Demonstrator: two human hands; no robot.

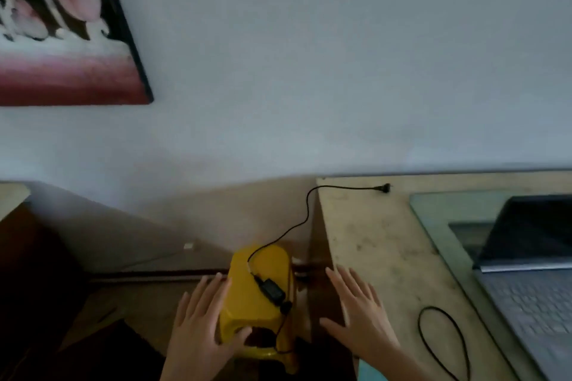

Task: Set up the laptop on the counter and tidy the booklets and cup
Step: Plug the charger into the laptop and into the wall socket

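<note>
An open grey laptop (526, 281) sits on a glass pane (439, 219) at the right of the stone counter (371, 241). Its black charger brick (272, 289) lies on a yellow plastic stool (257, 284) left of the counter. The cable (305, 213) climbs to a plug (383, 188) lying on the counter, and another loop of cable (439, 337) rests near the front. My left hand (201, 325) is spread open against the stool's left side. My right hand (356, 312) hovers open over the counter's left edge. No booklets or cup are in view.
A framed picture (62, 25) hangs on the pale wall at the upper left. Dark wooden furniture (28, 272) stands at the left. A small white object (188, 246) lies on the floor by the wall.
</note>
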